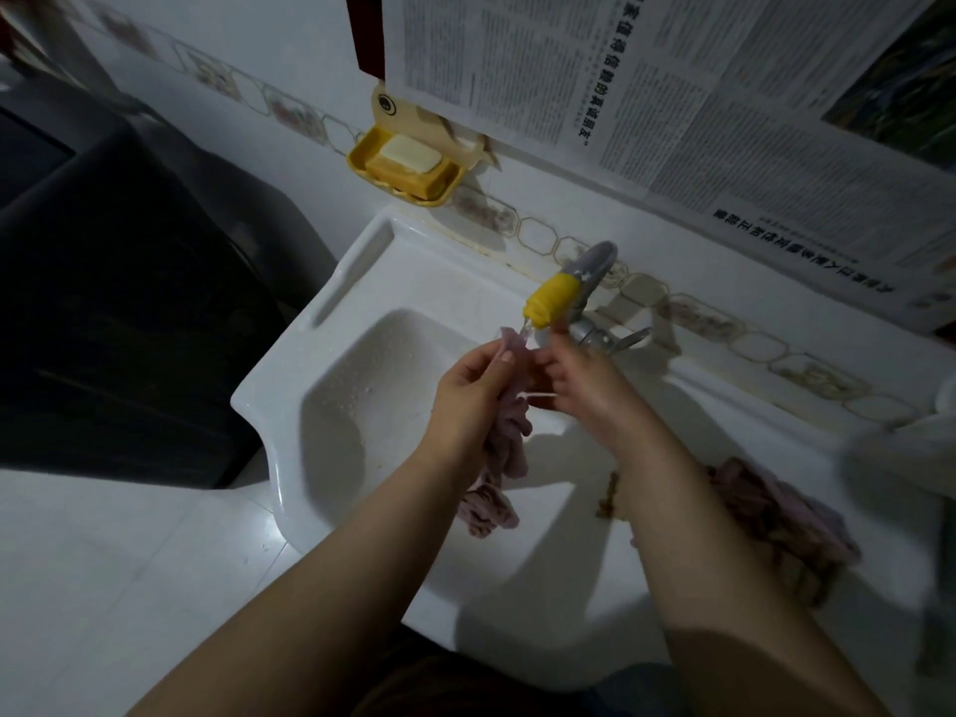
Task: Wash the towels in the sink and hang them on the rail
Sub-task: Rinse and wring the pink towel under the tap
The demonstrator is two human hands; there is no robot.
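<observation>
two hands are seen over the sink [331, 302], and a pink towel [504, 447] is held up between them right under the tap [574, 287]. the left hand [468, 401] is closed around the towel's upper part, thumb and fingers pinched on the cloth near its top edge. the right hand [584, 385] is pressed in from the other side, its fingers curled toward the same top edge, though how firmly the cloth is gripped there cannot be told. a thin stream of water is seen running from the tap's yellow nozzle [548, 300] onto the top of the towel. the rest of the towel is left hanging, bunched and twisted, down into the basin beneath the left wrist.

a second towel [776, 525] is seen lying in a crumpled heap on the sink's right ledge, just beside the right forearm and well apart from the one being rinsed. droplets are scattered over the basin wall. a yellow soap dish [362, 163] is fixed to the tiled wall above the sink's back left corner, and two bars of soap [411, 157] are stacked in it. newspaper [646, 95] is spread across the wall above the tap. something large and dark is seen at the left, too dim to be made out.
</observation>
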